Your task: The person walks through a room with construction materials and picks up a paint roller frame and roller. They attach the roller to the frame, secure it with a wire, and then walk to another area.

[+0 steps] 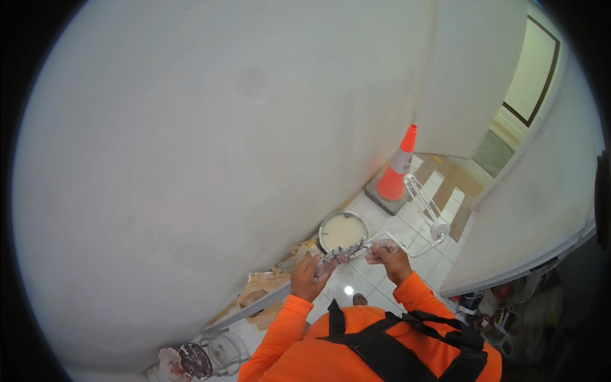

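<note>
Between my hands, above the tiled floor, is a paint roller frame (400, 243) with a bent white rod and a bare wire cage, with no sleeve on it. My left hand (308, 276) is closed round the grey, paint-smeared handle (332, 257). At the rod end of that handle, the fingers of my right hand (389, 256) are pinched together; the exact grip is partly hidden. The cage points away toward the cone. Just beyond the handle stands a round bucket (344, 232) of cream-white liquid, its near rim partly covered by the handle and my hands.
An orange traffic cone (400, 167) with a white band stands beyond the bucket. A plain pale wall (191, 159) runs along the left. Crumpled brown paper (261, 286) lies at its foot. Paint-stained buckets (195, 360) sit lower left; assorted tools (499, 318) lie lower right.
</note>
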The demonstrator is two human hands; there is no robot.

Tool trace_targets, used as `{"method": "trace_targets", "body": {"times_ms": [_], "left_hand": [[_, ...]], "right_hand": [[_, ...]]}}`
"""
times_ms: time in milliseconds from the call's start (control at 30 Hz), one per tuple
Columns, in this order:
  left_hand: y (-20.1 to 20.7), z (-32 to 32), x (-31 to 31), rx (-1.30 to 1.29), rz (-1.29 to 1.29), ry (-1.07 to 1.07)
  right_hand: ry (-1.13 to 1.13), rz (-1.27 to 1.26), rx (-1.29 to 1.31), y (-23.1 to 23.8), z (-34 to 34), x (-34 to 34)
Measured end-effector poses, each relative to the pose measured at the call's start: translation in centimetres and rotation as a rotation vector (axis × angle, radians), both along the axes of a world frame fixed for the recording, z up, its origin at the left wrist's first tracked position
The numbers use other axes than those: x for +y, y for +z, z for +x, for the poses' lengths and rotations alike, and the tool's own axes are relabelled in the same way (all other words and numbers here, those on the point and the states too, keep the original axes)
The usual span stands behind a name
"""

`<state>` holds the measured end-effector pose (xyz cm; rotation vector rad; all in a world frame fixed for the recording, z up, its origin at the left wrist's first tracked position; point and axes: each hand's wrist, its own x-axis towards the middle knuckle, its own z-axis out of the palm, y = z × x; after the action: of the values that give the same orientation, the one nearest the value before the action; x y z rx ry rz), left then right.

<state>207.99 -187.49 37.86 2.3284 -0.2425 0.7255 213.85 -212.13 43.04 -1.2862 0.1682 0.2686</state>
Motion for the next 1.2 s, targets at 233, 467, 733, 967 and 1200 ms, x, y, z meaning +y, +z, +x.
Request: {"method": "trace_targets", "body": {"times_ms": [233,467,733,967,1200], "left_hand": [[2.2,-0.6,0.8,-0.007,-0.008,-0.063],[1.5,-0.5,0.6,0.019,-0.077,-0.150],[2.5,-0.5,1.4,0.045,-0.095,-0.192],[1.8,-0.8,1.4,0.135,-0.093,-0.238],[2.4,-1.1,1.9,0.233,-0.121,-0.301]], "right_hand": [[0.220,0.011,0.194,-6.2,-0.5,0.3],[0.622,0.027,0.330,-7.7,-3.4,6.5],[0.485,-0.288,-0.220,-3.8,0.7,-0.1],[0.299,-0.222,-0.461,2.7,0.6,-1.5],[0.462,-0.208,-0.370,4.6,0.8,-1.7]]}}
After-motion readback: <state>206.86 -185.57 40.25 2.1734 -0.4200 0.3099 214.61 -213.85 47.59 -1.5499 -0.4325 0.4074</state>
